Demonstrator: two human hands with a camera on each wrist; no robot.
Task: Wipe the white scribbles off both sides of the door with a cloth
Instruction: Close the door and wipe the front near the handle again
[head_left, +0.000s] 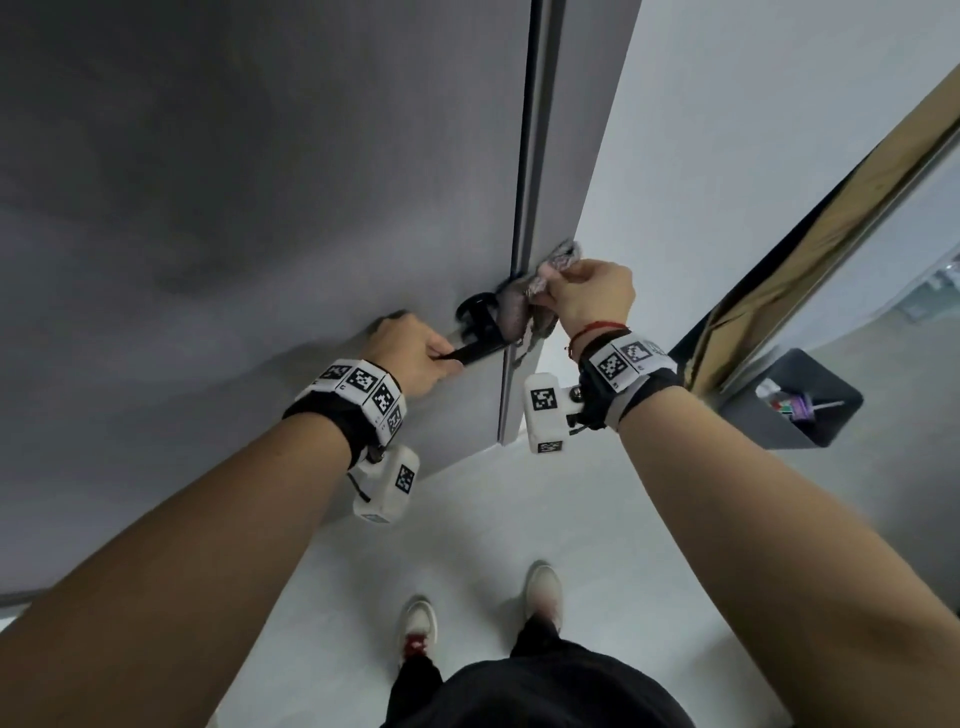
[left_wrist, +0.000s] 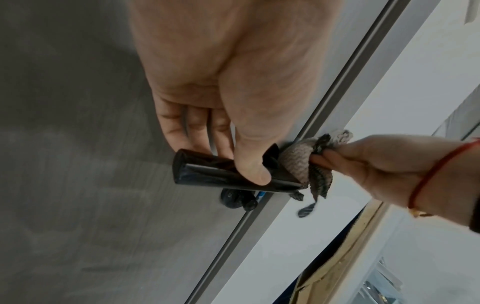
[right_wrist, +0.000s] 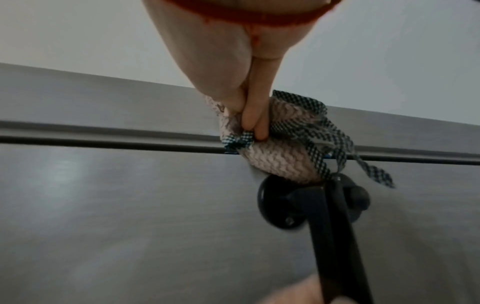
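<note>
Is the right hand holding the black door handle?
No, the left hand grips the black door handle; the right hand pinches the bunched knitted cloth.

Dim, flat indoor light. The door (head_left: 260, 208) shows soft mottled shadows toward 9 o'clock and faint pale sheen. Both wrist views are soft, motion-blurred; head view bends strongly at edges.

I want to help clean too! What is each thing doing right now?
door: smudgy grey, no clear white scribbles showing
door handle: black lever, held
left hand: grips the handle
right hand: holds the cloth bunched
cloth: pressed to the door's edge above the handle
bin: open, bits inside
</note>
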